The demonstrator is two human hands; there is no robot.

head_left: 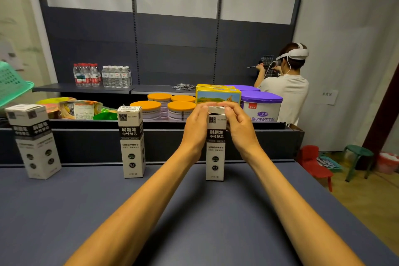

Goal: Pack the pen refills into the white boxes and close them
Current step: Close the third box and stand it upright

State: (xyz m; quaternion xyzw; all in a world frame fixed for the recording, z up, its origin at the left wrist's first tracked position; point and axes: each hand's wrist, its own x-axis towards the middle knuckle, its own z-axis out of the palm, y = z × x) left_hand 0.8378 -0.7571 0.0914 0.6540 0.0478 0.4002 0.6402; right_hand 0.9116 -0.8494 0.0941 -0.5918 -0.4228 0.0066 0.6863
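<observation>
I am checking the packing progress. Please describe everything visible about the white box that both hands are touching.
The white box is a tall, narrow carton, apparently cardboard, with a black printed band and a "0.5" mark low on its front. It stands upright on the blue-grey table, rightmost of three such boxes. The left hand and right hand pinch its top flap, which looks not fully closed. Its contents are hidden.

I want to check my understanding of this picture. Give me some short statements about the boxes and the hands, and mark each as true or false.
1. Three white boxes stand upright on the table. True.
2. Both hands work at the top of the right box. True: left hand, right hand.
3. The middle box lies on its side. False: it stands upright.
4. The left box is being held. False: no hand touches it.
5. The cans behind the middle box have green lids. False: orange lids.
</observation>
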